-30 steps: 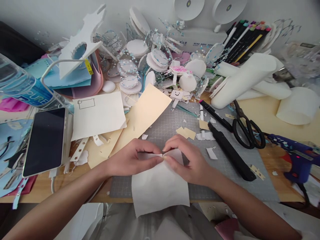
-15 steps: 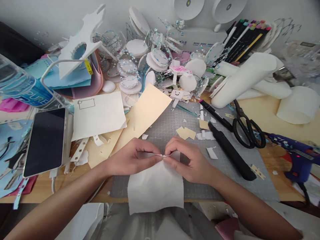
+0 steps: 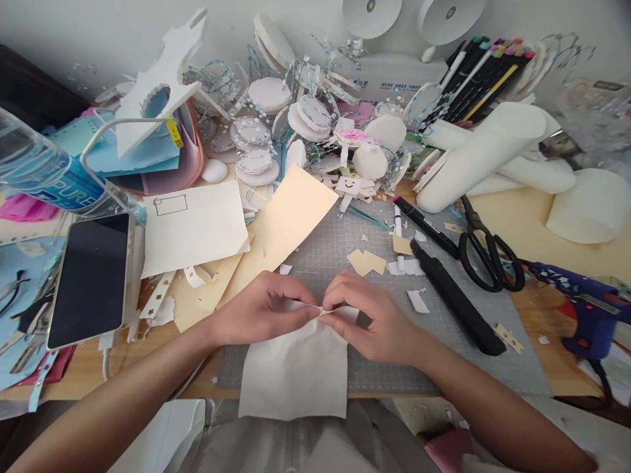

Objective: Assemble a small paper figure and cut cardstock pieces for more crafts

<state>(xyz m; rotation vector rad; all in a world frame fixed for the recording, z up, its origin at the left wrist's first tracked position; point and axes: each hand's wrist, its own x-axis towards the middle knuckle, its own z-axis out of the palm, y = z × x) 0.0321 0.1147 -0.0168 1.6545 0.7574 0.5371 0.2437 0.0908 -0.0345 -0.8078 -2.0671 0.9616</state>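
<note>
Between my two hands hangs a thin white sheet [image 3: 296, 378], like tissue paper or fabric; which one I cannot tell. Its top edge is gathered in small creases, and its lower part drapes past the desk's front edge. My left hand [image 3: 269, 309] pinches that top edge with thumb and forefinger. Right beside it, my right hand [image 3: 372, 318] pinches the same edge, the fingertips of both hands nearly touching. Under them lies a grey cutting mat [image 3: 389, 374]. Small cream paper pieces [image 3: 367, 261] and white scraps lie just beyond my hands.
To the right are a black utility knife [image 3: 458, 299], black-handled scissors [image 3: 486, 253] and a blue glue gun [image 3: 591, 305] with a red light. A phone [image 3: 91, 279] and water bottle [image 3: 54, 174] stand left. White discs [image 3: 269, 95] crowd the back, near a white paper roll [image 3: 486, 157].
The lower part of the white sheet has swung a little to the left. Both hands keep their pinch in nearly the same place.
</note>
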